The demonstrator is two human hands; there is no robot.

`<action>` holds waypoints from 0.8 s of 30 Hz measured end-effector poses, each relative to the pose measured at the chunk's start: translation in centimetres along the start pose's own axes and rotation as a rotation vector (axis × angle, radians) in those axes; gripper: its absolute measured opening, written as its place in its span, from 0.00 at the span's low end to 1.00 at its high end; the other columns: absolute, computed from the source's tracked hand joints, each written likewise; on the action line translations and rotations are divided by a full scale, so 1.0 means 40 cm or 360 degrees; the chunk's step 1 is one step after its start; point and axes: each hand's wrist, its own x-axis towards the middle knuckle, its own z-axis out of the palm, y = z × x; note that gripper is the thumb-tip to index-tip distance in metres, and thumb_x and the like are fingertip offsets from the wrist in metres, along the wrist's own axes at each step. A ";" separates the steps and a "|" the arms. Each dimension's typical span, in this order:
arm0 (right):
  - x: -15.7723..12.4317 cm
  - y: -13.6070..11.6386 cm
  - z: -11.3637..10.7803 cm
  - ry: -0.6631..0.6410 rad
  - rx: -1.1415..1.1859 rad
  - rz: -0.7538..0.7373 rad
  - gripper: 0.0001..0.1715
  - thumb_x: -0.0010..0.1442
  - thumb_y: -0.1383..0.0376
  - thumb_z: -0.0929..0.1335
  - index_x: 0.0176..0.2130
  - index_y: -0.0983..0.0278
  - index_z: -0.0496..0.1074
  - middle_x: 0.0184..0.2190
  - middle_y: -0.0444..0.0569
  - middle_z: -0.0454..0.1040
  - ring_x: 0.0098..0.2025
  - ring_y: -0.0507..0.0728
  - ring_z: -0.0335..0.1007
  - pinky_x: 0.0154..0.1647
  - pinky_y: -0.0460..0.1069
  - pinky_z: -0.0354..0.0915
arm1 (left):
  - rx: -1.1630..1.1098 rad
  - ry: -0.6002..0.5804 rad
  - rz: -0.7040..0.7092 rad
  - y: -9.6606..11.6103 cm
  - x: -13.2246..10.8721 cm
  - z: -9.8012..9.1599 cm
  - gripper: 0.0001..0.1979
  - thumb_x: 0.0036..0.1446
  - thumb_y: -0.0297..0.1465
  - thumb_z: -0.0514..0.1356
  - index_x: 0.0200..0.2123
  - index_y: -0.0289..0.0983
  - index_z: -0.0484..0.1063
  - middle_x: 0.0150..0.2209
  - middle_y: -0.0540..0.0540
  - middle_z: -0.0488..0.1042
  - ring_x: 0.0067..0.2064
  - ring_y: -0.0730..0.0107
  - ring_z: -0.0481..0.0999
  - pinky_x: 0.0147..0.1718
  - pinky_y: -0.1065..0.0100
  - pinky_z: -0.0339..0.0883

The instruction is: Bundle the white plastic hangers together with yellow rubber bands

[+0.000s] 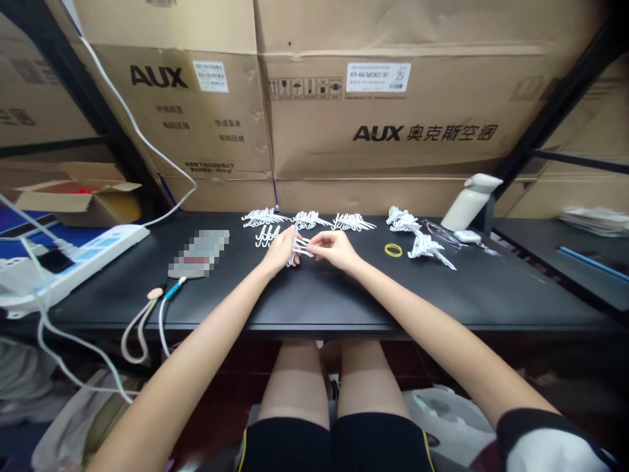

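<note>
In the head view my left hand (281, 249) is closed around a few white hooks (301, 245) whose ends stick out to the right. My right hand (335, 249) pinches at the free ends of those hooks with thumb and forefinger. Behind my hands lie a left pile of white hooks (265, 215), a middle pile (308, 219) and a right pile (352, 221). Several loose hooks (265, 236) are lined up just left of my left hand. Off to the right are bundled hooks (403, 219), another bundle (429, 249) and yellow rubber bands (393, 250).
A white bottle (470, 202) leans at the back right beside an earbud case (466, 236). To the left are a pixelated phone-like object (199, 254) on a cable, a white power strip (73, 269) and an open carton (83, 196). Large cardboard boxes (314, 144) wall the back of the black table (324, 301).
</note>
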 end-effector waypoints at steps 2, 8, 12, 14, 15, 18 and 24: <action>-0.002 -0.003 -0.002 -0.0071 0.0000 0.0052 0.12 0.45 0.62 0.74 0.27 0.68 0.73 0.20 0.45 0.73 0.20 0.49 0.68 0.25 0.46 0.67 | 0.0037 -0.0005 0.0043 -0.002 -0.001 -0.001 0.17 0.65 0.43 0.46 0.34 0.36 0.64 0.16 0.54 0.65 0.13 0.76 0.65 0.13 0.75 0.58; -0.003 0.006 -0.005 -0.0248 -0.0077 0.0173 0.13 0.49 0.60 0.72 0.29 0.69 0.74 0.22 0.46 0.73 0.21 0.49 0.68 0.24 0.44 0.68 | 0.0186 -0.0018 0.0279 -0.010 -0.008 -0.005 0.14 0.65 0.39 0.46 0.33 0.38 0.63 0.18 0.55 0.64 0.14 0.78 0.64 0.13 0.76 0.56; -0.003 0.023 0.009 -0.0399 -0.0226 0.0114 0.18 0.56 0.55 0.67 0.30 0.69 0.74 0.26 0.49 0.75 0.21 0.48 0.66 0.18 0.42 0.61 | 0.0470 0.0101 0.0560 -0.020 -0.014 0.001 0.16 0.66 0.40 0.43 0.32 0.38 0.62 0.20 0.54 0.65 0.15 0.78 0.64 0.17 0.74 0.58; -0.005 0.028 0.013 -0.0459 -0.0311 0.0033 0.20 0.59 0.55 0.65 0.29 0.69 0.74 0.26 0.49 0.75 0.20 0.48 0.65 0.20 0.42 0.61 | 0.0590 0.0105 0.0626 -0.023 -0.016 0.005 0.16 0.66 0.40 0.43 0.31 0.38 0.61 0.21 0.53 0.65 0.17 0.77 0.64 0.19 0.73 0.58; -0.007 0.029 0.014 -0.0476 -0.0353 -0.0018 0.21 0.59 0.54 0.65 0.28 0.69 0.74 0.25 0.49 0.75 0.20 0.48 0.65 0.22 0.43 0.62 | 0.0634 0.0095 0.0640 -0.024 -0.018 0.008 0.16 0.66 0.41 0.44 0.31 0.39 0.61 0.21 0.53 0.65 0.18 0.76 0.65 0.20 0.72 0.58; -0.016 0.026 0.013 -0.0474 -0.0469 -0.0174 0.22 0.60 0.54 0.64 0.26 0.68 0.73 0.23 0.48 0.75 0.20 0.49 0.66 0.27 0.45 0.64 | 0.0699 0.0067 0.0656 -0.020 -0.022 0.012 0.16 0.66 0.41 0.44 0.30 0.39 0.61 0.21 0.52 0.66 0.20 0.74 0.65 0.23 0.72 0.58; -0.029 0.013 0.018 -0.0387 -0.0666 -0.0270 0.21 0.63 0.58 0.62 0.25 0.67 0.72 0.23 0.47 0.74 0.18 0.48 0.63 0.25 0.45 0.61 | 0.0486 0.0079 0.0576 -0.008 -0.028 0.016 0.16 0.64 0.41 0.47 0.32 0.39 0.66 0.20 0.52 0.67 0.20 0.73 0.67 0.24 0.71 0.60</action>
